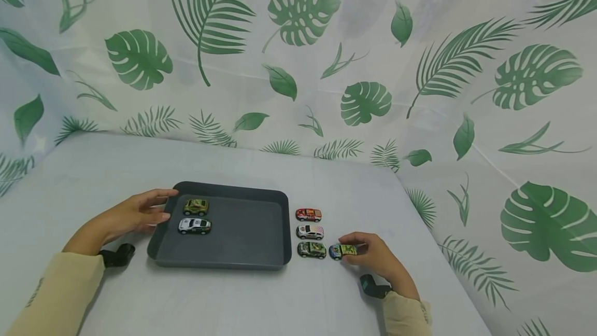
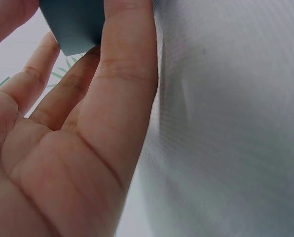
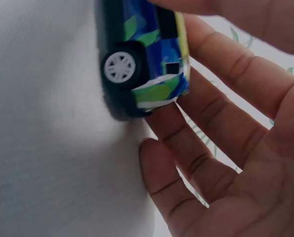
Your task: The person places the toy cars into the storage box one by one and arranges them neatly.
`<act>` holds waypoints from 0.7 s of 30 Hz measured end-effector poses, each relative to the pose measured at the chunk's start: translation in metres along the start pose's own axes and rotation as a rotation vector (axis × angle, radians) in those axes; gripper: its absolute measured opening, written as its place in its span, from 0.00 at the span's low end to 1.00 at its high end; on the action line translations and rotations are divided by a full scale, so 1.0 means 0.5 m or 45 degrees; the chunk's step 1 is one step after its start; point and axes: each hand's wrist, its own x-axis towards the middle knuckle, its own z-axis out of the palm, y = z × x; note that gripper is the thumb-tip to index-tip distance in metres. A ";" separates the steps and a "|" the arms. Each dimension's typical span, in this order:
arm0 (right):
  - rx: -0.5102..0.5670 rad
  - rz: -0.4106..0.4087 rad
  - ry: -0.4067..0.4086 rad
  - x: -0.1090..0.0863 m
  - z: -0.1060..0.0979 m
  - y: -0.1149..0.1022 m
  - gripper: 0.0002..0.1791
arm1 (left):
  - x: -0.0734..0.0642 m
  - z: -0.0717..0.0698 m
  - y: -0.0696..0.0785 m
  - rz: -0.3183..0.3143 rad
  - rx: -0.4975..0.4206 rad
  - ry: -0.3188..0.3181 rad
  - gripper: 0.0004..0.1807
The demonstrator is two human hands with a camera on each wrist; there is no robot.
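Note:
My left hand holds the left rim of a dark grey tray, its fingers at the edge. In the left wrist view the tray's wall shows between thumb and fingers. Inside the tray a green camouflage toy car sits above a white and black toy car. To the right of the tray my right hand pinches a blue, green and yellow toy car by its sides. That car's white wheel shows close up in the right wrist view.
Between tray and right hand, three toy cars stand in a column: a red one, a white one and a dark green one. A white cloth covers the table. Leaf-print curtains hang behind and at the sides.

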 end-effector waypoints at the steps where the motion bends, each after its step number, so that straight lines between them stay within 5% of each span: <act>1: -0.001 0.009 0.002 -0.001 0.000 0.000 0.20 | 0.000 0.000 0.000 -0.003 0.000 0.001 0.46; 21: -0.051 0.111 0.113 -0.011 0.014 -0.003 0.18 | 0.001 0.000 0.001 -0.012 0.018 0.004 0.45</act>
